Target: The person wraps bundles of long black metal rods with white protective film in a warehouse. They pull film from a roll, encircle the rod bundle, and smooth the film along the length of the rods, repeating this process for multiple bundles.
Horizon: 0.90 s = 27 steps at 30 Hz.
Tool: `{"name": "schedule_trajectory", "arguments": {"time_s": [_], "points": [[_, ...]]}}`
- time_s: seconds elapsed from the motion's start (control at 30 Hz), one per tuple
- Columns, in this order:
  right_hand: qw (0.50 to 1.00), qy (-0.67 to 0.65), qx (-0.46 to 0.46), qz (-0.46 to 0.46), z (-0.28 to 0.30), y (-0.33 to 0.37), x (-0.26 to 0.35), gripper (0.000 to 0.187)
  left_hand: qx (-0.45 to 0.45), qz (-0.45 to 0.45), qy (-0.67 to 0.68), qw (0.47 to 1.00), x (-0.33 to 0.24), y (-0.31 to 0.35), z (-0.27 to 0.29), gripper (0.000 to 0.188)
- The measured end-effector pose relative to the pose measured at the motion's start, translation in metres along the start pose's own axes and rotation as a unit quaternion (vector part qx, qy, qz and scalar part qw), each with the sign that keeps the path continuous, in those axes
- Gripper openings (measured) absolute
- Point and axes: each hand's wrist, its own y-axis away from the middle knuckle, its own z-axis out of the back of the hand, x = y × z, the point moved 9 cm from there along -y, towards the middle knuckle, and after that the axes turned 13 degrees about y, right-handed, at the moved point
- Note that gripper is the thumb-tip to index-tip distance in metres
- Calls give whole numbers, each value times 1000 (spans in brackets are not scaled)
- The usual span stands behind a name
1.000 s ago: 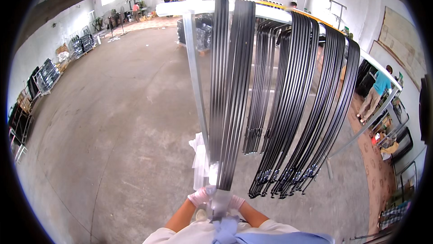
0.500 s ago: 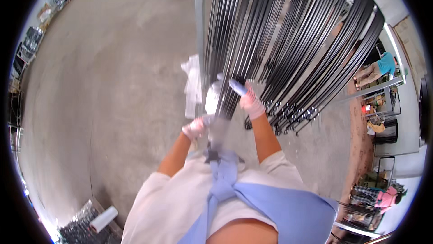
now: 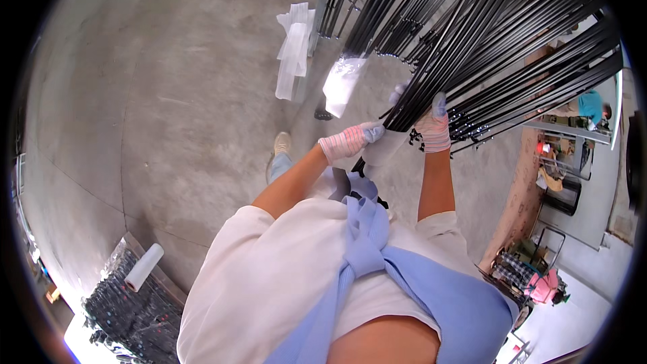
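A bundle of thin black rods [image 3: 445, 61] slants from the far right toward my waist. My right hand [image 3: 435, 129], in a pink-striped glove with bluish fingertips, wraps round it close to its near end; some fingertips show on the far side. A whitish translucent plastic sleeve [image 3: 385, 150] surrounds the near end. My left hand [image 3: 346, 144], gloved alike, pinches the sleeve's upper left edge. Left of this, another black rod bundle [image 3: 369, 27] hangs with a shiny white sleeve [image 3: 344, 84] over its lower end.
More black rods [image 3: 539, 88] hang in rows at the right. White plastic strips [image 3: 294, 51] lie on the floor beside a grey post. At lower left are a white roll [image 3: 144, 267] and a wrapped dark stack [image 3: 135, 317]. Two people [image 3: 588, 105] are at the far right.
Both hands and the bundle have shifted right, and the bundle now tilts away from the hanging rows. The sleeved bundle at left now stands apart from my hands. The view has turned.
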Motion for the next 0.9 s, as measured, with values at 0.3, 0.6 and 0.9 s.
{"name": "schedule_trajectory", "arguments": {"time_s": [0.3,0.6,0.9], "points": [[998,45,-28,-22,8,6,-11,55,-28,72,-97,992,27,2,17,30],[997,77,1,-8,5,-20,-18,49,-29,67,60,995,67,-1,57,37],[982,173,-74,30,15,-13,4,28,51,-57,-346,935,48,-2,48,28]]}}
